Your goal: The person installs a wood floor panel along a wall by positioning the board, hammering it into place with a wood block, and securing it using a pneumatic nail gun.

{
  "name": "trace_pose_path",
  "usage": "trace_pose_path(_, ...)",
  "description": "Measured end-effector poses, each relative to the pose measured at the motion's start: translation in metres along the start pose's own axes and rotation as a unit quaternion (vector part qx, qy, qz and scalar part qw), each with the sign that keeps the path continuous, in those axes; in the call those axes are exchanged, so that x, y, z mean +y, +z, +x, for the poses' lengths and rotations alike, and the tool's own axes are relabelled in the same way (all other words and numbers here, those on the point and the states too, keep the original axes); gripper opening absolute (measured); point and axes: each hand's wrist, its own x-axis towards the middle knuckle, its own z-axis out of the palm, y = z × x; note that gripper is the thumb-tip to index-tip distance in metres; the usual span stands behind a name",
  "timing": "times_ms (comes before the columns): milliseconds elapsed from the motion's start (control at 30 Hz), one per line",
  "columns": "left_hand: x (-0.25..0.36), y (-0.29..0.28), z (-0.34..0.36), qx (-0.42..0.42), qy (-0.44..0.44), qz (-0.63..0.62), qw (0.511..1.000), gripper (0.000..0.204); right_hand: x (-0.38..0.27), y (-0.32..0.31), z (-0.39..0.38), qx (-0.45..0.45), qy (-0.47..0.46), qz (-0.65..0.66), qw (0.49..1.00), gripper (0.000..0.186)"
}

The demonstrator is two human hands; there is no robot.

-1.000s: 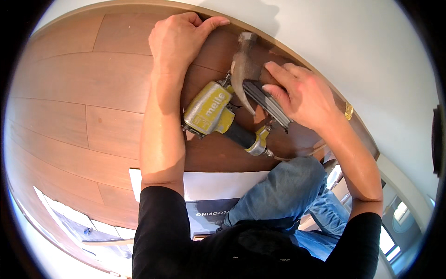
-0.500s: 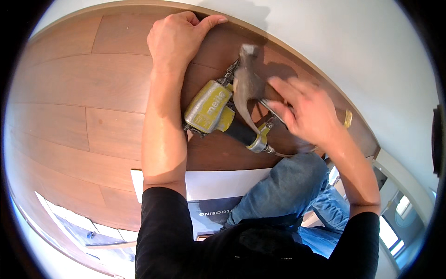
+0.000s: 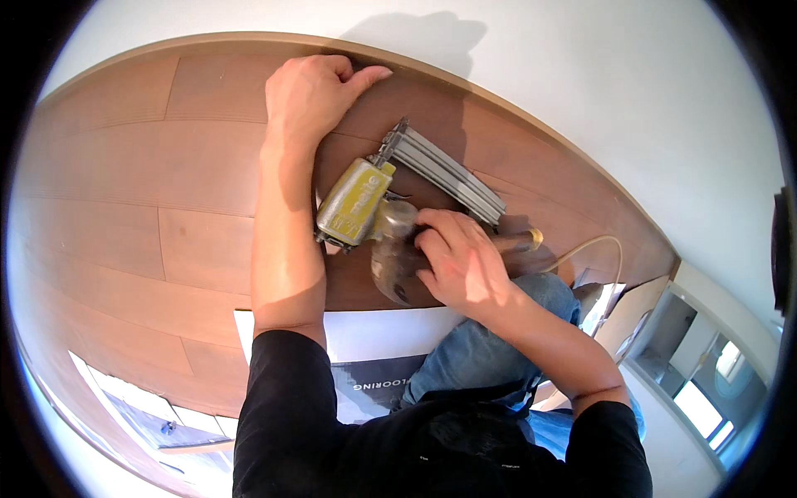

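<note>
Just beyond the knees, the yellow nail gun (image 3: 355, 203) lying on the wooden floor (image 3: 124, 166) was gripped by the right hand (image 3: 461, 261). Farther off, the left hand (image 3: 311, 95) was pressed, fingers curled, against the floor's edge at the white wall (image 3: 581, 75).

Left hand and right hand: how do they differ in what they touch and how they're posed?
The left hand lies knuckles up on the wood floor at the white wall, gripping nothing; the right hand is closed around a hammer. The left arm reaches far forward, while the right hand sits close in by the knee in jeans, beside the yellow nail gun. Both are bare, with black sleeves.
</note>
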Motion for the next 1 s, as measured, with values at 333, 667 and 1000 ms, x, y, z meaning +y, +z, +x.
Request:
trace_pose_path(333,-0.001,0.004,0.002,0.024,-0.038,-0.031,0.999,0.051,0.000,0.023,-0.004,-0.026,0.080,-0.025,0.996,0.029)
trace_pose_path(667,-0.024,0.017,0.001,0.098,-0.025,-0.198,0.975,0.066,0.013,0.032,-0.003,-0.019,0.101,0.013,0.995,0.071)
trace_pose_path(1000,-0.034,0.016,0.001,0.132,-0.033,-0.178,0.975,0.069,0.014,0.030,-0.005,0.000,0.016,-0.040,0.999,0.070)
